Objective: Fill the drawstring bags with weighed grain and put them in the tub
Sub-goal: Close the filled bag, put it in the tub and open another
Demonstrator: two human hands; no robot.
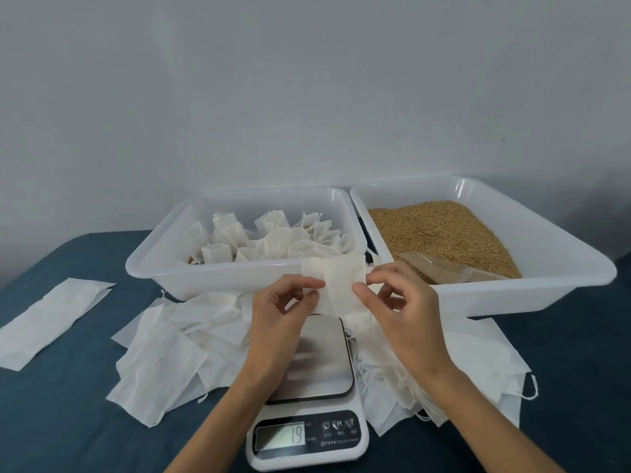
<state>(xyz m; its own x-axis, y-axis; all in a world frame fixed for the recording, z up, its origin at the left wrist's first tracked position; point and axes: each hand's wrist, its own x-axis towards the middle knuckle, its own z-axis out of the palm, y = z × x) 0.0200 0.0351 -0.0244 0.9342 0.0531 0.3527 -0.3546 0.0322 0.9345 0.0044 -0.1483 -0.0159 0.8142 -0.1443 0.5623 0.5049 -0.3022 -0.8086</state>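
Note:
My left hand (283, 312) and my right hand (403, 308) each pinch a side edge of one white drawstring bag (336, 285), holding it up above the scale (321, 370). The scale's steel plate is bare and its display reads 19. Behind my left hand, a white tub (153, 268) holds several filled bags. To the right, a second white tub (563, 268) holds brown grain (440, 230), with a clear scoop (440, 268) lying in it near the front.
Loose empty bags lie heaped on the dark blue cloth left (164, 356) and right (461, 363) of the scale. A long white strip (51, 319) lies apart at the far left. A plain wall stands behind the tubs.

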